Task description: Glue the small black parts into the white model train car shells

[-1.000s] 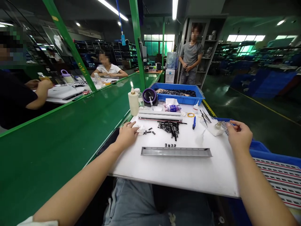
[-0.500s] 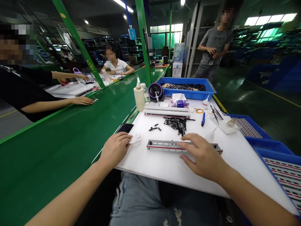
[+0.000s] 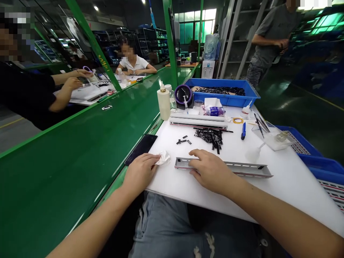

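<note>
On the white table top, my left hand rests near the left edge, its fingers closed on a crumpled white tissue. A long grey channel-shaped part with a red stripe lies in front of me. Over its left half is my right hand, fingers apart and touching or just above the part. Behind it sits a pile of small black pieces, with several loose ones to the left. A second long white part lies farther back.
A cream bottle, a purple-rimmed roll and a blue bin stand at the back. At right are a blue cutter, tweezers and a squeeze bottle. A phone lies left. Other people are beyond the green conveyor.
My right hand has moved left along the grey part, uncovering its right half. The view has shifted slightly. The standing person has turned, and the person at left has drawn a hand off the conveyor.
</note>
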A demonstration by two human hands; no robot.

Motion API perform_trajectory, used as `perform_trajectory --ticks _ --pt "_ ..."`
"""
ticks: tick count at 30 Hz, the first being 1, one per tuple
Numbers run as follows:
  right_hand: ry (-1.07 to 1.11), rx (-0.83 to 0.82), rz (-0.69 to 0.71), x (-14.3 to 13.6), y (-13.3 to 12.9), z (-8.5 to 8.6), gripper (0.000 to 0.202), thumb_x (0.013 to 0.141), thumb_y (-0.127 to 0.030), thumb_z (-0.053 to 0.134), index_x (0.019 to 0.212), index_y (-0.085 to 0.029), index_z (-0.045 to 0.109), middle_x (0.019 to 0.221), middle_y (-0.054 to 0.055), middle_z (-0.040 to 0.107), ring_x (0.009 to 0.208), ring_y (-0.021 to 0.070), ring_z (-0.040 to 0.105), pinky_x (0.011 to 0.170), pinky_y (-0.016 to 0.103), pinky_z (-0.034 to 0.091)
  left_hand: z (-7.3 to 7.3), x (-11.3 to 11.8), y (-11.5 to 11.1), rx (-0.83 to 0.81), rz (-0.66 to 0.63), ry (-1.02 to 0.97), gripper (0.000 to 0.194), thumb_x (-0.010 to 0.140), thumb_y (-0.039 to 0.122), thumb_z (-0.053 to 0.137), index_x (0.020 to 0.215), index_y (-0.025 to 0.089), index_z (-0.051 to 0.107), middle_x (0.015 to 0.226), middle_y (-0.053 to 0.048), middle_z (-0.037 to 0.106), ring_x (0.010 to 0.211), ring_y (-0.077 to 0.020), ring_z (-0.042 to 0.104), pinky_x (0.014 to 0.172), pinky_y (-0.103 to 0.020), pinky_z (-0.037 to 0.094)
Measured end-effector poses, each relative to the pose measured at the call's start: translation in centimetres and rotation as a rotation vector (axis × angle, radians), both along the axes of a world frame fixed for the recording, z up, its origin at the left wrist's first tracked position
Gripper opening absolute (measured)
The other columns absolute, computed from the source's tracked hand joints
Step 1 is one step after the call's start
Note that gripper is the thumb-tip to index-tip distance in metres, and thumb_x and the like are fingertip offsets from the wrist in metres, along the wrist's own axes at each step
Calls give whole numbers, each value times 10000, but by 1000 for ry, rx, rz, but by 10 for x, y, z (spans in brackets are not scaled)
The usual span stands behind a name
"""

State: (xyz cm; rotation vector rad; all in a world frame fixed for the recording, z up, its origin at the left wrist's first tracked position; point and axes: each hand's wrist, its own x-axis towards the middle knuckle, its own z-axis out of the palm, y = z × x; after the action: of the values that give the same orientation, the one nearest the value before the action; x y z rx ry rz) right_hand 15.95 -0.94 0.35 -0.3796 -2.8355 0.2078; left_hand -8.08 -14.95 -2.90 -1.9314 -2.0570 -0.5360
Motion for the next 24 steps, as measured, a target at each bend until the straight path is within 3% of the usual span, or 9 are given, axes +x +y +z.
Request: perform_trajectory --ticks 7,13,19,24 --pt "57 -64 6 -14 -3 -20 192 898 -107 516 875 -176 694 1216 86 618 1013 226 606 851 382 532 -10 3 0 52 -11 -24 211 903 186 538 933 176 747 999 -58 765 911 -219 702 862 -383 581" --pt "78 -104 -59 -18 -16 -13 135 902 -223 567 962 -173 677 1134 110 621 990 258 585 840 437 521 -12 8 3 109 -25 -50 175 891 147 563 943 120 728 994 -90 759 903 -219 690 840 -377 588" --pt "12 -26 -53 -29 -21 -6 197 860 -152 582 679 -177 655 1087 127 612 942 269 575 845 476 512 -14 8 2 132 1 -63 178 885 140 565 931 166 734 986 -62 767 888 -222 699 821 -399 587" --pt "45 -116 11 -31 -25 -8 162 852 -192 586 721 -156 674 1179 147 591 1024 285 565 873 454 540 -17 5 1 142 0 -96 156 876 147 587 917 179 734 985 -49 771 890 -223 704 820 -403 575"
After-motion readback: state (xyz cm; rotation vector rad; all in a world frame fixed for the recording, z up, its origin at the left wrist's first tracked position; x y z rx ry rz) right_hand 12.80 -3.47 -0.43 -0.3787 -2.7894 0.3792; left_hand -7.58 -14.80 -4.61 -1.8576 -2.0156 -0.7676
